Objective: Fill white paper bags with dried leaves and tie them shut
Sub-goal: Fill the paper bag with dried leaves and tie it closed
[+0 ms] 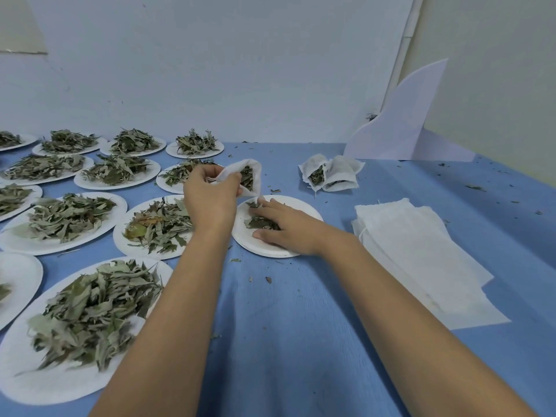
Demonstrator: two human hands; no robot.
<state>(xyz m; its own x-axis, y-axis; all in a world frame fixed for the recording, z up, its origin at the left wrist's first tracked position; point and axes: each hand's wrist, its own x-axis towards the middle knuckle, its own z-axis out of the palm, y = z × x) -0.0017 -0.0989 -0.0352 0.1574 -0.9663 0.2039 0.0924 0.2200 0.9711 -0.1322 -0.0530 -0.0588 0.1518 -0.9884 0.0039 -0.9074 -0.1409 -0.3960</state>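
1. On the blue worktop (285, 326), the right hand (282, 228) rests on a paper plate (242, 236). Its fingers are nearly straight and slightly spread over the last dried leaves (261, 222).
2. Just beyond, the left hand (210, 195) pinches the rim of a partly filled white paper bag (240, 165), held clear of the worktop.
3. The bag mouth opens toward the right-hand fingers, just above and left of them. The right hand is nearer the leaves.
4. Farther right lie two filled bags (340, 173).
5. No writing or brand is readable.
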